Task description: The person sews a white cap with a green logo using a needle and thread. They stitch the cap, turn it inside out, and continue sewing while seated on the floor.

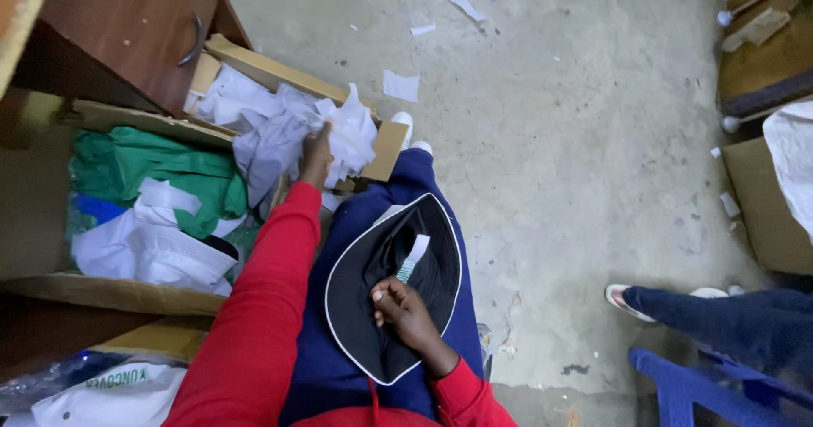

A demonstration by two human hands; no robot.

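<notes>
Right hand [405,307]: fingers curled inward, closed on the inner lining of a black bucket hat [385,287] with a white-piped brim. The hat lies upside down on the person's lap, on dark blue trousers [356,368]. A white label strip [414,257] stands inside the crown, just above the right hand's fingertips.

Left hand [317,152]: arm in a red sleeve [262,308] extended forward and to the left. Fingers are pressed into crumpled white paper [343,135]; whether they actually clasp it, cannot tell, as the paper hides the fingertips.

The paper fills an open cardboard box [385,152] on the floor beside the person's knee. Nearer the left edge, a second cardboard box [118,296] holds green fabric [161,169] and white folded pieces [152,253].

A brown wooden cabinet door [135,29] with a curved metal handle sits above the boxes. Concrete floor [550,139] carries scattered white paper scraps. Another person's sandalled foot [625,300] and blue trouser leg show at lower right, beside a blue plastic chair [686,385].
</notes>
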